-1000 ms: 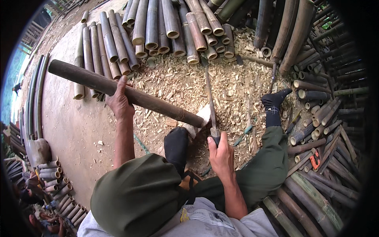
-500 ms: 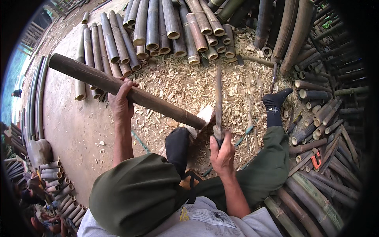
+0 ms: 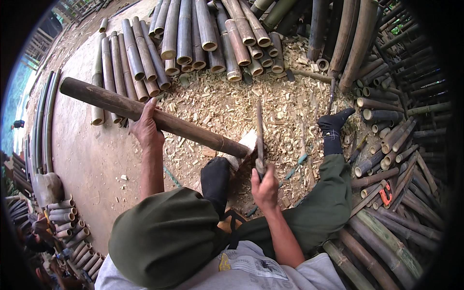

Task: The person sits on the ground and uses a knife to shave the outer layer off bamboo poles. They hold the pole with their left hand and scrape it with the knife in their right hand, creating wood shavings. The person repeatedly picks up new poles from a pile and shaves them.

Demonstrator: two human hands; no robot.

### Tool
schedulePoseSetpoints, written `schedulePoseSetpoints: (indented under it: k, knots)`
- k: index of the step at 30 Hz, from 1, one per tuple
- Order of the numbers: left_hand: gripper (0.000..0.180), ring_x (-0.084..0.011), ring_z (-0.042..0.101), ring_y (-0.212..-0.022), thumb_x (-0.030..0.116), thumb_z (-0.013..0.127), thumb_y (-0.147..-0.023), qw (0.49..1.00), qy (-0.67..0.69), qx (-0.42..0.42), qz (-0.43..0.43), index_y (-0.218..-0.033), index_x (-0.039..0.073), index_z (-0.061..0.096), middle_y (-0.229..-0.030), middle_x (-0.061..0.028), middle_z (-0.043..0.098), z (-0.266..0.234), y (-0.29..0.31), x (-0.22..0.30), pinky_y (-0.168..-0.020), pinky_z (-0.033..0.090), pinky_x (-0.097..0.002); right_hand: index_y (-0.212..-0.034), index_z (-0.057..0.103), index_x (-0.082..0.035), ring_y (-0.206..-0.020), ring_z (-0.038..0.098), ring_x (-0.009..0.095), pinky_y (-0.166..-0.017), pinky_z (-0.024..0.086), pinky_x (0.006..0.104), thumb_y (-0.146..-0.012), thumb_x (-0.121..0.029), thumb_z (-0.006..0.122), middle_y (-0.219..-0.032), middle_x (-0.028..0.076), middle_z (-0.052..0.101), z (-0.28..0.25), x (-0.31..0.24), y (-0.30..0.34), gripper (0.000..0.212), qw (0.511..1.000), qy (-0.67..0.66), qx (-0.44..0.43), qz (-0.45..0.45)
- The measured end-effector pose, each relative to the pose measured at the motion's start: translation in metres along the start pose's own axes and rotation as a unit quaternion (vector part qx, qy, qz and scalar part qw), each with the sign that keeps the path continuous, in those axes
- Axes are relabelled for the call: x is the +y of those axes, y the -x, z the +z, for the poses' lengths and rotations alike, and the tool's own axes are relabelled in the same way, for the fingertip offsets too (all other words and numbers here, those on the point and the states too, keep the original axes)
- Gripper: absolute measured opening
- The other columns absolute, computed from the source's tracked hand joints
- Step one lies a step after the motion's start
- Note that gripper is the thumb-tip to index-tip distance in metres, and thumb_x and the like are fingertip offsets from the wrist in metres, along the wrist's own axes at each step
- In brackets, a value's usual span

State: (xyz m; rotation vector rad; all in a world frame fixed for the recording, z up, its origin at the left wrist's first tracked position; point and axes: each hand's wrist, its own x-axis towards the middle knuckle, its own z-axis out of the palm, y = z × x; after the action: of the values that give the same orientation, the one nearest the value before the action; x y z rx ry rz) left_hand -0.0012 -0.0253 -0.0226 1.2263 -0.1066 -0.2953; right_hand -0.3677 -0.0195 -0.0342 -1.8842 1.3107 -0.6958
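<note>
A dark brown bamboo pole (image 3: 195,135) slants across the middle, its left end higher in the picture. My left hand (image 3: 148,126) is wrapped round it left of its middle. The pole's right end rests on or against a pale, chipped wooden block (image 3: 248,140) beside my foot. By its dark handle my right hand (image 3: 265,187) grips a machete (image 3: 260,133), its long blade pointing away from me. The blade is just right of the block and the pole's end; whether it touches either I cannot tell.
Wood chips (image 3: 217,108) cover the ground. Cut bamboo tubes (image 3: 184,36) lie in rows at the far side, with more bamboo piled on the right (image 3: 382,261). My socked feet (image 3: 215,180) flank the work area. An orange-handled saw (image 3: 385,194) lies among the right pile.
My right hand has moved left and slightly nearer me, and the machete blade has come closer to the pole's right end. The pole's left end has dropped a little, still in my left hand.
</note>
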Motion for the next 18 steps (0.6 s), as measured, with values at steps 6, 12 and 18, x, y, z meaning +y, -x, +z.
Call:
schedulePoseSetpoints:
  k: [6, 12, 18]
  knots:
    - [0.038, -0.0211, 0.072, -0.08, 0.002, 0.086, -0.083, 0.998, 0.016, -0.052, -0.01, -0.112, -0.003, 0.062, -0.093, -0.0104, 0.071, -0.011, 0.001, 0.004, -0.076, 0.061, -0.0351, -0.115, 0.05, 0.0, -0.085, 0.069, 0.052, -0.074, 0.052, 0.0588, -0.105, -0.032, 0.06, -0.089, 0.029, 0.07, -0.008, 0.008, -0.01, 0.035, 0.969, 0.137, -0.166, 0.122]
    - [0.044, -0.0216, 0.072, -0.087, 0.003, 0.084, -0.085, 0.986, 0.055, -0.152, -0.029, -0.12, -0.003, 0.059, -0.099, -0.0102, 0.069, -0.01, -0.001, 0.012, -0.08, 0.06, -0.0353, -0.114, 0.05, 0.0, -0.081, 0.069, 0.051, -0.068, 0.052, 0.0572, -0.105, -0.03, 0.061, -0.088, 0.028, 0.07, -0.003, -0.003, 0.002, 0.033, 0.999, -0.016, -0.016, 0.026]
    - [0.056, -0.0242, 0.07, -0.088, 0.02, 0.091, -0.08, 0.99, 0.077, -0.049, -0.109, -0.12, -0.004, 0.06, -0.102, -0.0121, 0.067, -0.013, -0.007, 0.013, -0.084, 0.061, -0.042, -0.111, 0.05, -0.003, -0.081, 0.067, 0.053, -0.067, 0.05, 0.0582, -0.104, -0.03, 0.062, -0.087, 0.029, 0.07, -0.004, 0.025, -0.01, 0.031, 0.982, 0.068, -0.143, 0.102]
